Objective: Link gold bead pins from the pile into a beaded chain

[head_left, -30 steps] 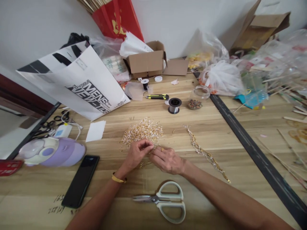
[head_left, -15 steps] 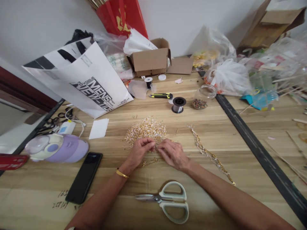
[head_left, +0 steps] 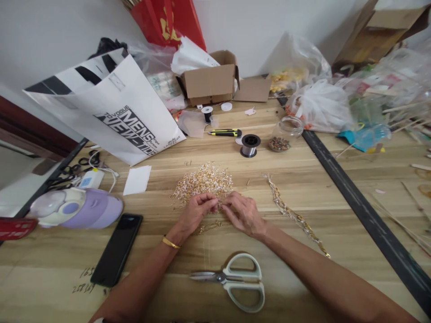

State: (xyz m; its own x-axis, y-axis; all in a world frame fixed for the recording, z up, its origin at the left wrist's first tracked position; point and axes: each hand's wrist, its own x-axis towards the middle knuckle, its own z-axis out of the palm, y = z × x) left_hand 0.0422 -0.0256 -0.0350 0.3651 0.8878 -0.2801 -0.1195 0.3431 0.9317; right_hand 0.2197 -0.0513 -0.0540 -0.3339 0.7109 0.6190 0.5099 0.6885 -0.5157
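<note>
A loose pile of small gold and clear beads lies on the wooden table. At its near edge my left hand is closed in a pinch, thumb against forefinger. My right hand faces it, fingers also pinched, the fingertips of both almost meeting. What they hold is too small to make out. Just below them rests a short beaded strand, and faint clear threads run down toward the scissors. Several longer gold and clear strands lie to the right of my right hand.
White-handled scissors lie nearest me. On the left are a black phone, a purple bottle and a white paper bag. Behind the beads stand a wire spool, a utility knife and a glass jar.
My hands stay at the bead pile, with only a slight shift of the right fingers. The whole view has moved a little, so things at the left appear slightly further left.
</note>
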